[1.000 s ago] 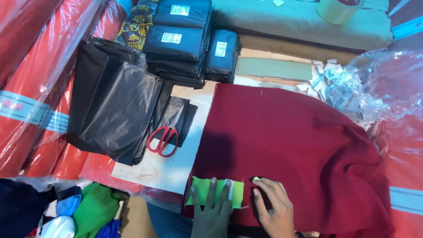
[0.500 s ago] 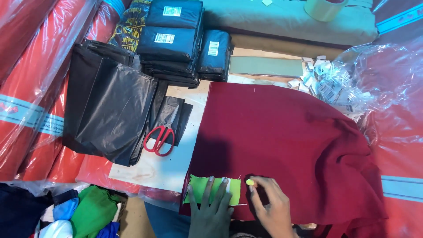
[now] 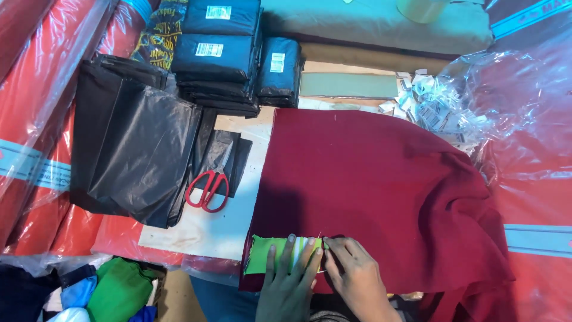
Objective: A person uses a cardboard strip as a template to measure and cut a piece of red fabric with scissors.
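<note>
Left hand [image 3: 289, 286] lies flat, pinning the green patch [image 3: 265, 253] to maroon cloth [image 3: 369, 191] while right hand [image 3: 351, 271] pinches its edge.

Small green fabric piece [image 3: 262, 255], flat on maroon cloth [image 3: 381, 191], near its bottom-left edge

Under the left hand [image 3: 286, 286] and right hand [image 3: 354, 277] lies a bright green patch [image 3: 265, 255] with a white label [image 3: 300, 245], on dark maroon cloth [image 3: 369, 185]. Up and left of the hands are red-handled scissors [image 3: 207, 188] and glossy black bags [image 3: 134, 158]. Beyond sit dark navy packs [image 3: 217, 50] with white stickers, and red rolls [image 3: 42, 89] striped light blue at far left.
</note>
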